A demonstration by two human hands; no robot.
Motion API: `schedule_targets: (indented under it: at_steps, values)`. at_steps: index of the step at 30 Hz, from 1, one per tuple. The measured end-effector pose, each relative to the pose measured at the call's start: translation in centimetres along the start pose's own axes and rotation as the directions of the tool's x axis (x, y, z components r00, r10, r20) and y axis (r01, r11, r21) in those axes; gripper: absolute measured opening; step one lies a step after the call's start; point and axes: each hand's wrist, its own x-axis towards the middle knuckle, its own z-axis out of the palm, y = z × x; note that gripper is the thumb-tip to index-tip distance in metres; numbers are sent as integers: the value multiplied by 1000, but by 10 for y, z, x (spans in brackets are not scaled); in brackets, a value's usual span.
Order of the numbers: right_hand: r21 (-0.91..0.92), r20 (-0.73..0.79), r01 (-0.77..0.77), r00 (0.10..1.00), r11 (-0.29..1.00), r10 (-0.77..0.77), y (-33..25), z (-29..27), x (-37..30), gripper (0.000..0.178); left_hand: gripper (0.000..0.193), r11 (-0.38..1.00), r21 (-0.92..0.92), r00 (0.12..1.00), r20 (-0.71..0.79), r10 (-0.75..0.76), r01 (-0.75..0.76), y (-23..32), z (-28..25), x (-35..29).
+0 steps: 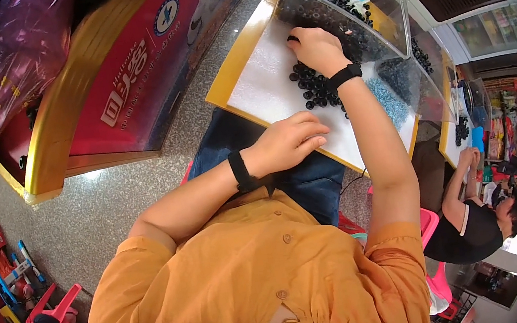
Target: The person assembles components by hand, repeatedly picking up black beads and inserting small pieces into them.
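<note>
My right hand [320, 52] reaches over the white tabletop [261, 91], fingers closed around a small black round piece [292, 38] that shows at the fingertips. Loose black round pieces [312, 86] lie in a heap under and beside that wrist. My left hand [292, 140] rests at the near edge of the table, fingers stretched out and slightly bent, with nothing visible in them. Its palm side is hidden.
A clear plastic bin [342, 5] with many black pieces stands at the table's far side. Small blue bits [388, 100] are heaped right of my right forearm. A red display counter [126, 81] stands left. At right, another person [481, 222] works at a similar table.
</note>
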Motion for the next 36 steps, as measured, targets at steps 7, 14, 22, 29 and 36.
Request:
schedule_targets:
  at_steps: [7,14,22,29,36]
  values:
    - [637,-116,-7,988,771,105,13,-20,-66,25,23,996,-3,984,-152,-94,95,-3,-9,5]
    - [908,-233,182,968,377,93,2,14,-185,25,31,371,-795,850,317,-421,480,7,-16,8]
    - [921,-184,90,958,378,221,-17,20,-242,24,23,347,-640,716,508,-478,686,6,5,-3]
    - [945,-249,162,918,283,309,-23,23,-255,23,22,279,-669,713,556,-428,689,8,9,-6]
    - [920,-326,230,899,318,293,-20,33,-259,28,24,240,-668,703,611,-364,705,15,10,-4]
